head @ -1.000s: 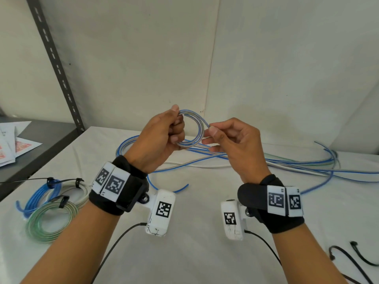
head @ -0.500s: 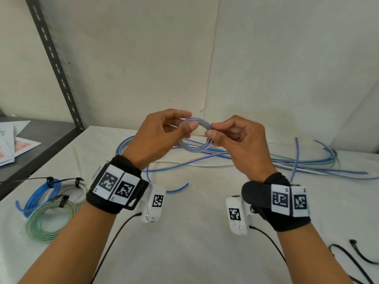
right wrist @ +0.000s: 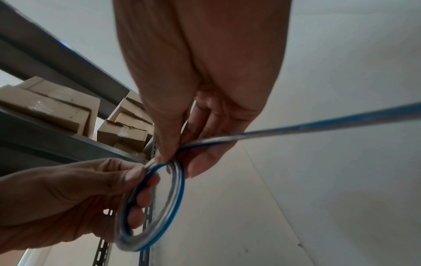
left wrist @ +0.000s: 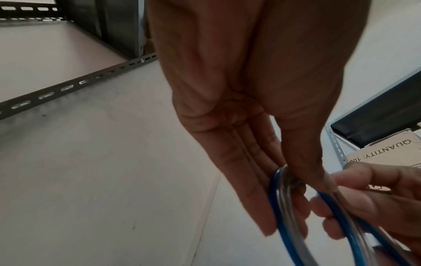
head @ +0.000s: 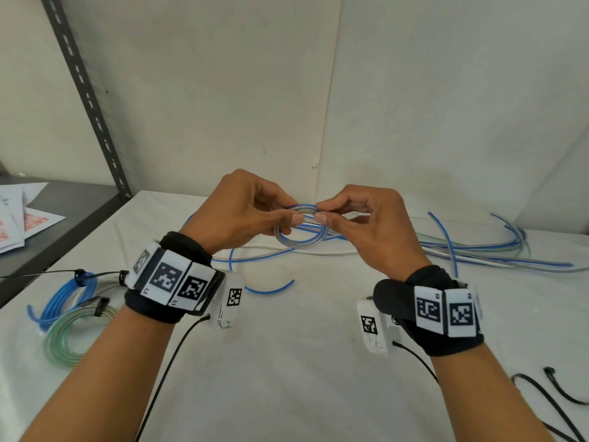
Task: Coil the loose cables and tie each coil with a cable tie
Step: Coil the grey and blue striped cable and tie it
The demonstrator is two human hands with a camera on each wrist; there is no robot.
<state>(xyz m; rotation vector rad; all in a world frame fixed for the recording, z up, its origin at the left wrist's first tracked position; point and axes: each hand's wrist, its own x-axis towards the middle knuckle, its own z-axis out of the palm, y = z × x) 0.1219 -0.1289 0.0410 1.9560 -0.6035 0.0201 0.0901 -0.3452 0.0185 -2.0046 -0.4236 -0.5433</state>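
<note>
A small coil (head: 301,231) of clear, glossy cable with a blue stripe is held in the air above the white table (head: 302,362), between the two hands. The left hand (head: 237,212) pinches the coil's left side with thumb on top and fingers underneath; in the left wrist view the loops (left wrist: 281,196) run across its fingers. The right hand (head: 371,224) pinches the cable between thumb and forefinger at the coil's upper right edge, and in the right wrist view a straight run of the same cable (right wrist: 318,124) leads away from that pinch to the right. The coil (right wrist: 154,205) is round and holds a few turns lying side by side.

Behind the coil, on the table, lie loose cables (head: 471,253), blue-striped, greenish and white, spread in long flat curves toward the right. Left of the coil and nearer the person lie two finished coils, a blue one (head: 63,298) and a green-tinted one (head: 70,339), each clasped by a black cable tie (head: 101,306). Right of the coil, at the table's near edge, lie spare black cable ties (head: 548,393).

The table has a matt, cloth-like cover. Left of the coil stands a grey slotted metal shelf upright (head: 86,94), with papers (head: 19,218) on a dark shelf. The walls (head: 446,106) are pale and plain.
</note>
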